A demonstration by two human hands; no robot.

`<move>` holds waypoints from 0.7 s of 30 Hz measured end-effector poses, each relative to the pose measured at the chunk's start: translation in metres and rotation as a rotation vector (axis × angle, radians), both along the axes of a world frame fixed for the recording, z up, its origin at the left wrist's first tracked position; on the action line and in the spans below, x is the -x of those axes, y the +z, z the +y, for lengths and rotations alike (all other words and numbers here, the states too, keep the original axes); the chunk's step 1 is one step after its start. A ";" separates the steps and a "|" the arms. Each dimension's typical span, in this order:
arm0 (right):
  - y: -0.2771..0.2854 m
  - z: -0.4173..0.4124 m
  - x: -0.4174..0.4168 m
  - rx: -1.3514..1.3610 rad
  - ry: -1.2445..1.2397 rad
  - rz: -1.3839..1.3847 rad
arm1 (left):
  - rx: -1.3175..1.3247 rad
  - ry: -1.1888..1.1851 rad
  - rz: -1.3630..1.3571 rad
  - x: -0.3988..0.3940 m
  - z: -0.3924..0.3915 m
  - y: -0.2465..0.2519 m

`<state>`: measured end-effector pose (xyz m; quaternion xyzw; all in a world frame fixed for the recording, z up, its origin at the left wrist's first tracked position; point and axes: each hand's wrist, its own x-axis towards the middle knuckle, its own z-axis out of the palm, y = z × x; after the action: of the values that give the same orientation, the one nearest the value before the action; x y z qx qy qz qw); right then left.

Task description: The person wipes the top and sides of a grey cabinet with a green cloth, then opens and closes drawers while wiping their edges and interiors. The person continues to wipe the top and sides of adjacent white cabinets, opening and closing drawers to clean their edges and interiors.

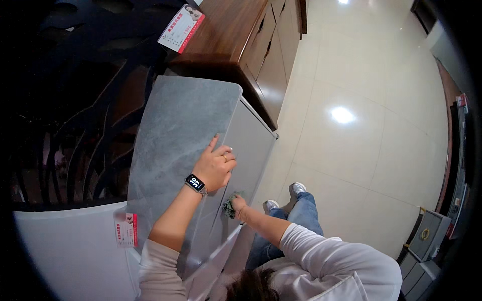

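My left hand [215, 167] rests at the front edge of a grey stone-patterned cabinet top [180, 113]. Its index finger points forward along the surface, the other fingers are bent, and nothing is held in it. A ring sits on one finger and a smartwatch [195, 183] is strapped to the wrist. Lower down, my right hand [239, 205] grips a bunched grey-green cloth [228, 207] against the light grey cabinet front [250, 145]. Part of the cloth is hidden by the fingers.
A brown wooden cabinet [214, 32] adjoins the far end, with a printed card [181, 28] on top. Another printed card [126, 230] lies at the near left, by a white surface [71, 248]. Dark openwork panels [86, 150] stand left. Tiled floor [346, 150] extends right.
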<state>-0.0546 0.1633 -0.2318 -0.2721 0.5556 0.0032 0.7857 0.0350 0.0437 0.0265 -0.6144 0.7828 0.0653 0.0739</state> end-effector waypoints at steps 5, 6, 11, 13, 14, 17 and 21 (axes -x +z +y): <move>-0.026 -0.091 -0.014 0.009 -0.037 -0.067 | 0.017 0.010 -0.035 0.002 0.000 0.000; -0.027 -0.131 -0.020 0.103 -0.075 -0.080 | 0.027 0.006 -0.035 0.003 -0.002 0.002; 0.018 -0.292 -0.035 0.492 -0.307 -0.212 | 0.027 0.021 -0.034 0.003 0.001 -0.002; 0.007 -0.302 -0.039 0.706 -0.350 -0.167 | 0.023 0.017 -0.030 0.005 -0.002 0.000; 0.001 -0.301 -0.035 0.735 -0.308 -0.151 | 0.019 0.015 -0.033 0.006 -0.004 0.001; 0.016 -0.257 -0.027 0.651 -0.180 -0.109 | 0.021 0.051 -0.045 0.003 0.004 -0.001; -0.027 -0.153 -0.009 0.281 0.184 -0.077 | -0.009 0.045 -0.073 0.002 0.002 -0.002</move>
<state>-0.0457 0.0104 -0.2586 -0.4287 0.4929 -0.0130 0.7571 0.0328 0.0461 0.0249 -0.6334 0.7653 0.0477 0.1037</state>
